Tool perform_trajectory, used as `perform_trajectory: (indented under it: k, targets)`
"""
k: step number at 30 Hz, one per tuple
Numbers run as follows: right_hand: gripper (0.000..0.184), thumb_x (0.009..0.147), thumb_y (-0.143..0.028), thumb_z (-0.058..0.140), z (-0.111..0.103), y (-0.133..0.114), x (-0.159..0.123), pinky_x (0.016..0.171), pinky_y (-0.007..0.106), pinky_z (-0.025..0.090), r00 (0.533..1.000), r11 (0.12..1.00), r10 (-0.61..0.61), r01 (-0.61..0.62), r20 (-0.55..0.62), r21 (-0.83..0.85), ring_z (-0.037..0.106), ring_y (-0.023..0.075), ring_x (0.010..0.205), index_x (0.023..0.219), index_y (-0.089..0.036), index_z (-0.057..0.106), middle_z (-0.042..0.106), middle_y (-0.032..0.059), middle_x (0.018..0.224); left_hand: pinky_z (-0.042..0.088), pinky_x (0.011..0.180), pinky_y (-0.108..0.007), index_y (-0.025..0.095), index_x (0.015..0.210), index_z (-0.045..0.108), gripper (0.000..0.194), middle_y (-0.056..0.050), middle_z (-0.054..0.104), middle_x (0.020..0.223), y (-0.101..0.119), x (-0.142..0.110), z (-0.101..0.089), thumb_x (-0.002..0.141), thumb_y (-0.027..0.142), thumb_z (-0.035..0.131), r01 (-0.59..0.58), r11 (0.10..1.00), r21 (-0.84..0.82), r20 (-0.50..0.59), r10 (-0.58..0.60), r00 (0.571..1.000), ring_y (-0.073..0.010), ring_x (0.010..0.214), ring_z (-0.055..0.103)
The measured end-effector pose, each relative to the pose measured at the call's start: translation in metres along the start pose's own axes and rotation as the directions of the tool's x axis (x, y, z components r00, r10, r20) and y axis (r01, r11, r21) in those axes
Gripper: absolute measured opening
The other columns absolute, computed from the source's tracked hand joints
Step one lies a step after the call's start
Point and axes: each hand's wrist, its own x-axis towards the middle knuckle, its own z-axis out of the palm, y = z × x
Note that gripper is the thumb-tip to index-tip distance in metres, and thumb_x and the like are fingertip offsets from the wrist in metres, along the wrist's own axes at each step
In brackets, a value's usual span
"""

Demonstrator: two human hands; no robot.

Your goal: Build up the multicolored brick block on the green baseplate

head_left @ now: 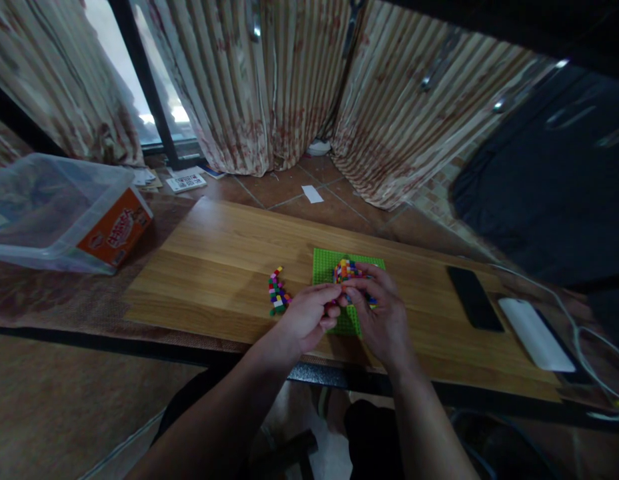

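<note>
- The striped curtains (229, 87) hung beyond the far edge of the desk.
- The wooden desk top (229, 240) extended from left to right before the person.
- The clear plastic box (54, 250) stood outside the left edge of this top. Its orange label (117, 230) carried pale characters, which I could not read with certainty.
- The green baseplate (323, 260) lay right of the middle, between the far and the front edge.
- The white device (536, 335) and the black phone (473, 298) lay toward the right edge; I saw no readable brand on them.
- The right hand (387, 317) was over the right part of the baseplate, and the left hand (309, 317) came to its near left side. Their fingertips met, drawn together; whether either one grasped a small piece, I could not tell.
- The multicoloured brick build (347, 268) was at the baseplate, just beyond the fingertips and partly hidden by the right hand, the nearer one.
- The curved row of bricks (278, 293) lay left of the baseplate, its long axis going from the far edge toward the front edge. The left hand was nearer to it.
</note>
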Motion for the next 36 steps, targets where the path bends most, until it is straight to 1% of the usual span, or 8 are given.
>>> perform_trajectory:
  k: [3, 6, 9, 11, 17, 22, 30, 36]
  targets:
    - [0.019, 0.092, -0.034, 0.055, -0.006, 0.003, 0.001, 0.101, 0.046, 0.045, 0.998, 0.999, 0.047, -0.047, -0.039, 0.0, 0.056, 0.0237, 0.116, 0.09, -0.024, 0.071, 0.059, 0.0085, 0.121, 0.021, 0.036, -0.012, 0.008, 0.077, 0.062, 0.013, -0.002, 0.054, 0.066, 0.006, 0.002, -0.001, 0.086, 0.014, 0.055, -0.019, 0.992, -0.123, -0.116, 0.005, 0.993, -0.0015, 0.045, 0.04]
    - [0.017, 0.09, -0.033, 0.057, -0.01, 0.008, 0.001, 0.101, 0.046, 0.044, 0.996, 0.997, 0.068, -0.07, -0.053, -0.031, 0.055, 0.0238, 0.116, 0.089, -0.023, 0.071, 0.058, 0.0084, 0.121, 0.027, 0.038, -0.01, 0.008, 0.071, 0.058, 0.022, -0.002, 0.05, 0.062, 0.016, 0.006, -0.004, 0.088, 0.007, 0.043, -0.145, 0.947, -0.287, -0.272, 0.065, 0.96, -0.002, 0.047, 0.041]
    - [0.017, 0.089, -0.034, 0.059, -0.01, 0.014, -0.001, 0.102, 0.048, 0.043, 0.998, 0.995, 0.054, -0.055, -0.008, -0.083, 0.054, 0.0249, 0.117, 0.087, -0.023, 0.072, 0.058, 0.0084, 0.123, 0.039, 0.044, -0.009, 0.01, 0.071, 0.056, 0.022, -0.003, 0.052, 0.065, 0.024, 0.009, -0.007, 0.086, 0.002, 0.042, -0.263, 0.891, -0.369, -0.374, 0.117, 0.92, -0.0041, 0.053, 0.049]
    - [0.018, 0.089, -0.035, 0.059, -0.008, 0.015, -0.001, 0.101, 0.049, 0.043, 0.999, 0.992, 0.044, -0.042, 0.016, -0.115, 0.053, 0.0261, 0.118, 0.087, -0.024, 0.073, 0.058, 0.0085, 0.124, 0.048, 0.052, -0.011, 0.01, 0.074, 0.056, 0.019, -0.006, 0.057, 0.071, 0.024, 0.01, -0.007, 0.084, 0.0, 0.044, -0.294, 0.865, -0.406, -0.407, 0.118, 0.906, -0.007, 0.063, 0.056]
    - [0.022, 0.089, -0.037, 0.057, -0.005, 0.015, -0.001, 0.099, 0.051, 0.043, 0.999, 0.989, 0.023, -0.018, 0.029, -0.149, 0.051, 0.028, 0.119, 0.084, -0.024, 0.074, 0.058, 0.0091, 0.124, 0.059, 0.068, -0.023, 0.012, 0.078, 0.059, 0.02, -0.009, 0.061, 0.081, 0.015, 0.01, -0.003, 0.079, -0.004, 0.046, -0.241, 0.874, -0.421, -0.353, 0.087, 0.931, -0.0128, 0.075, 0.062]
    - [0.018, 0.085, -0.036, 0.062, -0.001, 0.016, 0.0, 0.098, 0.049, 0.043, 0.994, 0.988, 0.102, -0.105, -0.026, -0.117, 0.054, 0.028, 0.116, 0.078, -0.023, 0.072, 0.061, 0.0097, 0.117, 0.059, 0.071, -0.026, 0.01, 0.077, 0.062, 0.02, -0.009, 0.062, 0.08, 0.015, 0.006, -0.002, 0.074, -0.003, 0.047, -0.223, 0.91, -0.349, -0.296, 0.119, 0.948, -0.0136, 0.075, 0.062]
    - [0.014, 0.079, -0.034, 0.067, 0.004, 0.016, 0.001, 0.099, 0.047, 0.042, 0.97, 0.972, 0.222, -0.228, -0.096, -0.062, 0.056, 0.027, 0.115, 0.074, -0.021, 0.071, 0.062, 0.0097, 0.114, 0.053, 0.075, -0.019, 0.007, 0.074, 0.066, 0.031, -0.007, 0.063, 0.081, 0.013, 0.001, -0.001, 0.058, -0.011, 0.048, -0.209, 0.938, -0.275, -0.203, 0.155, 0.967, -0.0106, 0.077, 0.062]
    - [0.015, 0.079, -0.034, 0.067, 0.006, 0.016, -0.001, 0.099, 0.048, 0.042, 0.972, 0.972, 0.216, -0.222, -0.091, -0.071, 0.056, 0.028, 0.114, 0.072, -0.021, 0.07, 0.061, 0.01, 0.114, 0.05, 0.076, -0.017, 0.008, 0.074, 0.068, 0.03, -0.005, 0.066, 0.078, 0.01, 0.003, -0.002, 0.059, -0.013, 0.054, -0.214, 0.95, -0.228, -0.171, 0.177, 0.969, -0.009, 0.077, 0.063]
